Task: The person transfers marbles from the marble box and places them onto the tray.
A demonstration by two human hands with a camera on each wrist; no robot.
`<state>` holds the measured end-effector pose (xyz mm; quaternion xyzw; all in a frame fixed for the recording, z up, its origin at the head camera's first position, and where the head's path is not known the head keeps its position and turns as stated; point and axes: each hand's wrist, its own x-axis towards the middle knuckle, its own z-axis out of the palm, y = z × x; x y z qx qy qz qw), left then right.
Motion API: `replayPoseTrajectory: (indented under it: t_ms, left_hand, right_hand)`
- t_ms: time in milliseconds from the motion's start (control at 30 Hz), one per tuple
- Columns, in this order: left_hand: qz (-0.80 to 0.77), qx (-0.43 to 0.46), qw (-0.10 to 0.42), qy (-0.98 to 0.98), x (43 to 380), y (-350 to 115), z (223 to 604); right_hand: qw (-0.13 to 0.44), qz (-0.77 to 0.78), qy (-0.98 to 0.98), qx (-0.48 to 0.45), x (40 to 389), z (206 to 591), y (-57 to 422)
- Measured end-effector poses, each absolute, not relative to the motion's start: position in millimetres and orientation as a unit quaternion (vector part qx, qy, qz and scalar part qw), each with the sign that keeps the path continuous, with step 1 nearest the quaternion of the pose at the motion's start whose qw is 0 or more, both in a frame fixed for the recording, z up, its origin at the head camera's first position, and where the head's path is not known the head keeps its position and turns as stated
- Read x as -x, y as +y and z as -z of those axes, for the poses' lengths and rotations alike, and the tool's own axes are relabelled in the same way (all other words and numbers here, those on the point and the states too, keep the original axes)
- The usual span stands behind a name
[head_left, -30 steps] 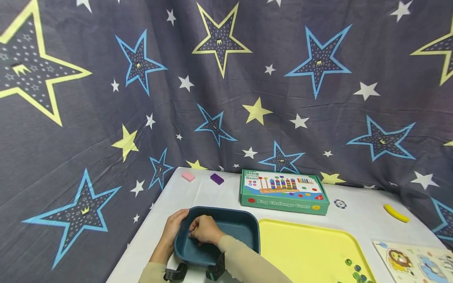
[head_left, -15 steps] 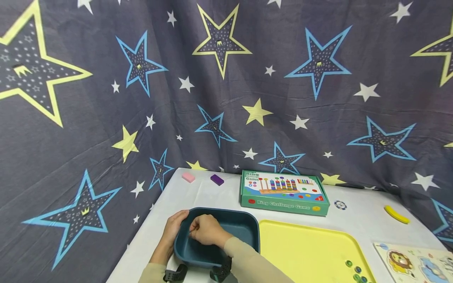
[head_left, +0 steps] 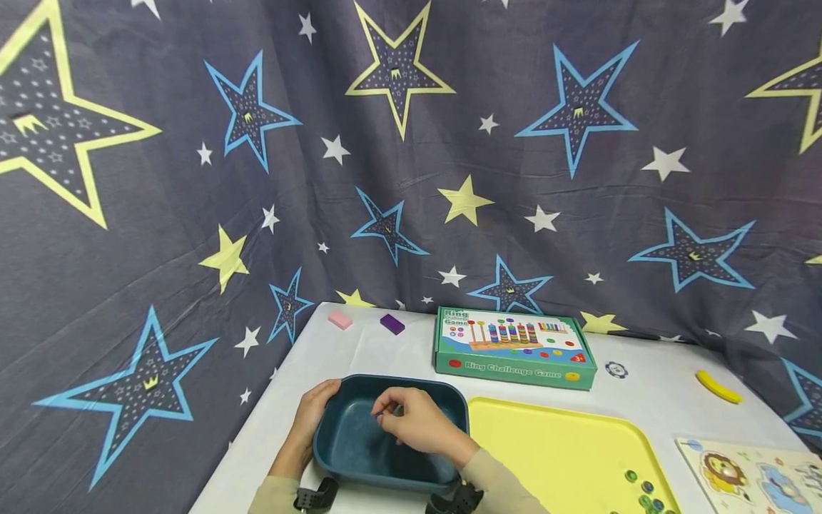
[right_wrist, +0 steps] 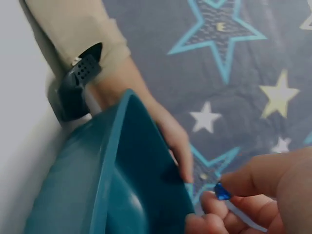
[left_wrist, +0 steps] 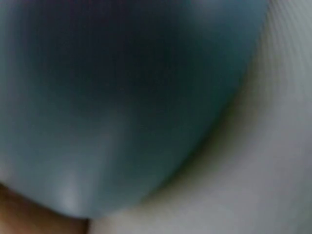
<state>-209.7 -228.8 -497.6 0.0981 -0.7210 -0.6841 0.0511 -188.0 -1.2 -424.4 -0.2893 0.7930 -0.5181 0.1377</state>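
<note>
A dark teal plastic box (head_left: 366, 421) stands on the white table, with my left hand (head_left: 308, 417) holding its left side at the far corner. In the head view my right hand (head_left: 417, 421) is over the inside of the box, toward its right half. Thumb and fingertips of that hand pinch a small shiny blue glass gem (right_wrist: 222, 191), clearest in the right wrist view. Blurred teal box wall (left_wrist: 122, 122) fills most of the left wrist view. No other piece shows on the visible part of the box floor.
A yellow tray (head_left: 546, 428) lies right of the box, with several green and blue glass pieces (head_left: 648, 492) in its near right corner. Behind are a green game box (head_left: 514, 350), a pink block (head_left: 340, 320), a purple block (head_left: 392, 324), a chip (head_left: 616, 370) and a toy banana (head_left: 718, 387).
My right hand has moved rightward and up from the left part of the box, and the blue gem is between its fingertips. My left hand stays on the box's side.
</note>
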Motion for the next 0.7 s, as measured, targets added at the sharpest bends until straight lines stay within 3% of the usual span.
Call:
replayPoseTrajectory:
  t_ms: [233, 600, 700]
  left_hand:
    - [0.675, -0.095, 0.055, -0.729, 209.7, -228.2, 500.9]
    - [0.675, -0.086, 0.049, -0.731, 207.5, -233.4, 499.8]
    - [0.682, -0.076, 0.039, -0.726, 209.2, -233.0, 498.3]
  right_hand:
    - [0.132, 0.536, 0.777, 0.304, 179.6, 431.5, 49.5]
    - [0.106, 0.621, 0.739, 0.239, 166.6, 443.2, 100.3]
    - [0.081, 0.643, 0.739, 0.185, 166.1, 450.1, 108.8]
